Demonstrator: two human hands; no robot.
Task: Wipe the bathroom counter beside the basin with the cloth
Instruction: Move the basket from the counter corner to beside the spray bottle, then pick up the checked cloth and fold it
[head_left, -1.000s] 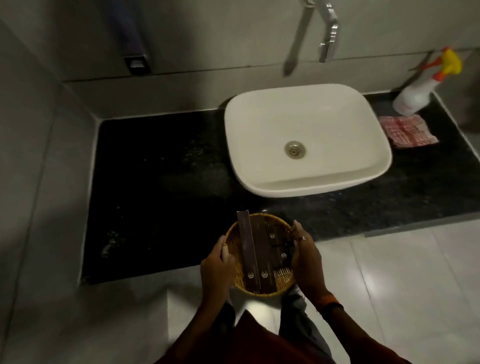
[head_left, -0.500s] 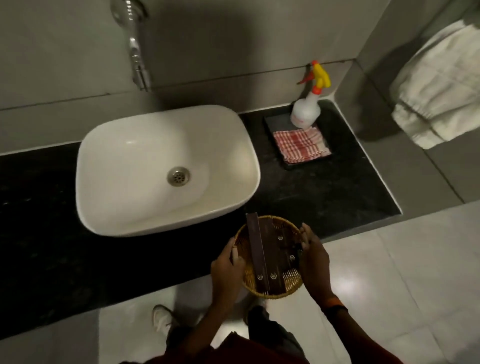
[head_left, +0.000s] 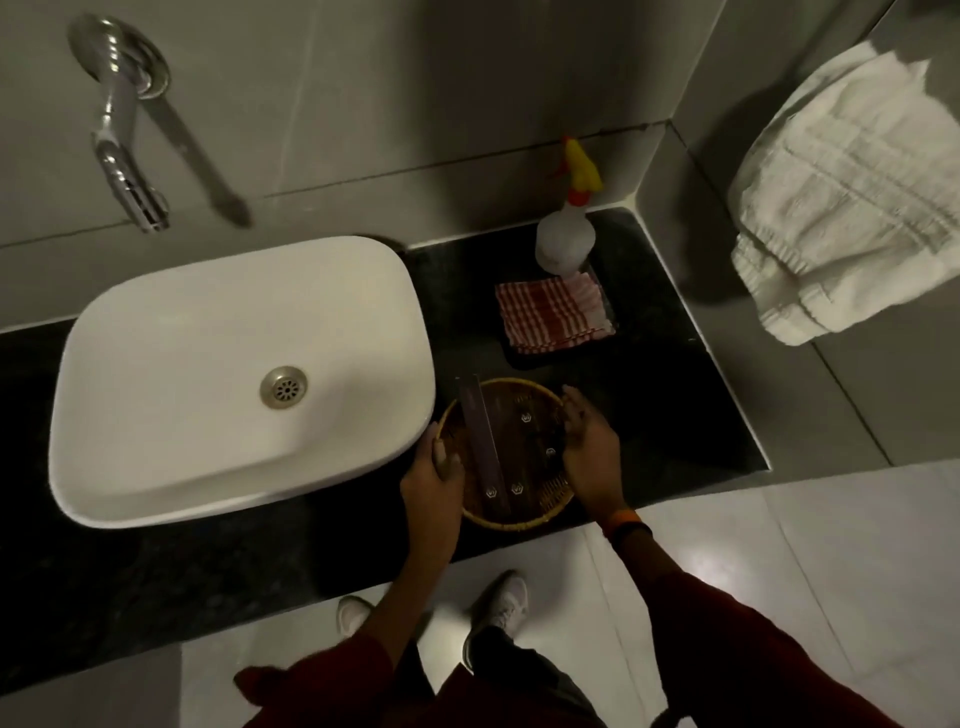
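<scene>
A round wicker basket (head_left: 524, 519) with dark packets and a long purple box in it sits over the black counter (head_left: 675, 415), just right of the white basin (head_left: 208, 338). My left hand (head_left: 434, 478) grips its left rim and my right hand (head_left: 589, 447) grips its right rim. A folded red-and-white checked cloth (head_left: 553, 312) lies on a dark tray at the back right of the counter, beyond the basket and apart from both hands.
A white spray bottle (head_left: 563, 244) with a yellow and red trigger stands behind the cloth, in the corner. A chrome tap (head_left: 122, 140) juts from the wall above the basin. A white towel (head_left: 852, 208) hangs on the right wall. My shoes stand on the pale floor tiles.
Both hands have carried the basket from in front of the counter edge to over the counter right of the basin. The view has swung right, bringing the towel into sight.
</scene>
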